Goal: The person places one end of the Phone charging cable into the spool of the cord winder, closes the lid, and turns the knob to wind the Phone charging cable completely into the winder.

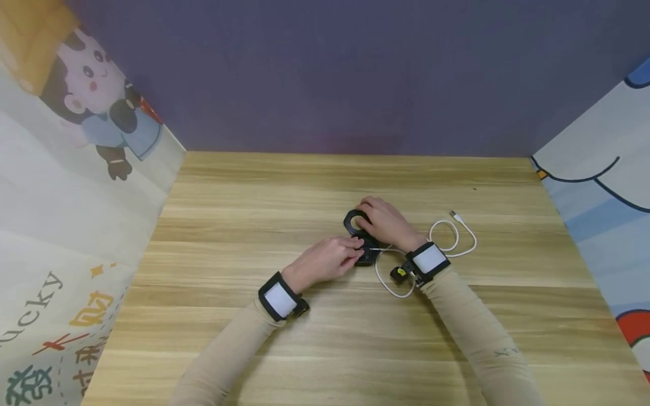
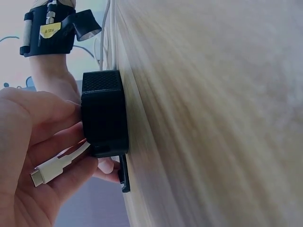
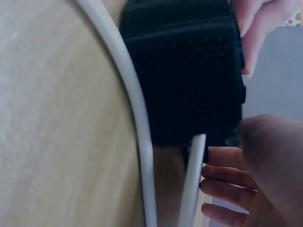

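Observation:
A black plastic holder lies on the wooden table, with an open ring (image 1: 347, 224) at its far end and a thick block (image 2: 104, 116) at its near end. My right hand (image 1: 387, 224) grips the ring, thumb toward its hole. At the block is my left hand (image 1: 327, 260), its fingertips pinching a white charging cable (image 1: 393, 292) against the block's upper side. The cable's small plug (image 2: 46, 172) pokes out past those left fingers. In the right wrist view the cable crosses to the textured end of the block (image 3: 189, 90). The left fingertips partly hide the block.
The cable loops near the right wrist, and its USB plug (image 1: 455, 216) lies on the table (image 1: 254, 192) farther right. A dark wall (image 1: 325, 79) rises behind the table; printed panels flank it. A strap-on camera (image 1: 399, 274) sits by the right wrist.

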`<act>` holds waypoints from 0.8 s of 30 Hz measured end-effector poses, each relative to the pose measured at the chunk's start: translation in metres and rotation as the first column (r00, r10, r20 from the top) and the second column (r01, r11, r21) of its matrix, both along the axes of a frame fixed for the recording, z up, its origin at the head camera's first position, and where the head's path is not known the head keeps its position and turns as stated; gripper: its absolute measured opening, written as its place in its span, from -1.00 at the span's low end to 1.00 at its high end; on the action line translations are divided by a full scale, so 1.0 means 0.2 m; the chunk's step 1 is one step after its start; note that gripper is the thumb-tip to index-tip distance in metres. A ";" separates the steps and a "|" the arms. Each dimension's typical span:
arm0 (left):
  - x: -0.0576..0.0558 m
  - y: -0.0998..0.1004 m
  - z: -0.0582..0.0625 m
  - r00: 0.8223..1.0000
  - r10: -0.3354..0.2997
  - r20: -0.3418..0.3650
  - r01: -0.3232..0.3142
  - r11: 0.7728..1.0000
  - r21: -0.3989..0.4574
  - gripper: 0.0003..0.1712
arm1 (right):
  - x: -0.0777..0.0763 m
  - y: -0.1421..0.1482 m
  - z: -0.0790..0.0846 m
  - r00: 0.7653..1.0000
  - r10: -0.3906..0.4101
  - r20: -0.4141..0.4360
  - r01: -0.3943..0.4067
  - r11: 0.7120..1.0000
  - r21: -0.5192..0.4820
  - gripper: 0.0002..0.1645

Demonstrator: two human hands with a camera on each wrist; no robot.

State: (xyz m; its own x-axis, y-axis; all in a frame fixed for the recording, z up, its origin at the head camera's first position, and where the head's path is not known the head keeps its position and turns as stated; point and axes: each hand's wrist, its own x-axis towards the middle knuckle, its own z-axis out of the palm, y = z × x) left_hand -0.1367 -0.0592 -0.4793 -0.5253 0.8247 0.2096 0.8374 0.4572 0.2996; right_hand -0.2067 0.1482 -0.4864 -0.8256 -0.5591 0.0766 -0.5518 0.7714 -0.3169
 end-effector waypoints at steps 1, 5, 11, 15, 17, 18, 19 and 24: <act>0.00 0.00 0.00 1.000 0.000 -0.004 0.000 1.000 -0.004 -0.75 | 0.00 0.00 0.00 1.000 -0.002 -0.004 0.002 1.000 -0.002 -0.52; 0.00 0.00 0.00 1.000 -0.002 -0.009 0.002 1.000 -0.008 -0.75 | 0.00 -0.01 0.00 1.000 -0.008 -0.019 0.008 1.000 -0.014 -0.55; 0.00 0.00 -0.01 1.000 0.005 0.001 -0.005 1.000 -0.018 -0.74 | 0.01 -0.02 0.00 0.999 -0.015 -0.040 0.014 0.999 -0.034 -0.61; 0.00 0.00 0.00 1.000 0.007 0.009 -0.006 1.000 -0.017 -0.74 | 0.01 -0.03 0.01 0.999 -0.024 -0.033 0.022 0.998 -0.060 -0.69; 0.00 0.00 -0.01 1.000 0.010 0.012 -0.010 1.000 -0.012 -0.74 | 0.01 -0.03 0.01 0.999 -0.028 -0.020 0.026 0.997 -0.069 -0.71; 0.01 0.00 -0.01 1.000 0.013 0.013 -0.013 1.000 -0.011 -0.74 | 0.01 -0.04 0.01 0.999 -0.028 -0.019 0.026 0.997 -0.076 -0.72; 0.01 0.00 -0.01 1.000 0.015 0.013 -0.015 1.000 -0.011 -0.74 | 0.01 -0.04 0.01 0.999 -0.028 -0.021 0.026 0.997 -0.078 -0.72; 0.01 0.00 -0.01 1.000 0.016 0.010 -0.016 1.000 -0.009 -0.74 | 0.00 -0.04 0.01 0.998 -0.054 -0.025 0.052 0.995 -0.085 -0.67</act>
State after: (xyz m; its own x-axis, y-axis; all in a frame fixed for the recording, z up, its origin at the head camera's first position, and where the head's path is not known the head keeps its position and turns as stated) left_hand -0.1351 -0.0600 -0.4811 -0.5407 0.8180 0.1964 0.8267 0.4735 0.3038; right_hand -0.2060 0.1406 -0.4849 -0.8508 -0.5051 0.1450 -0.5203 0.7709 -0.3674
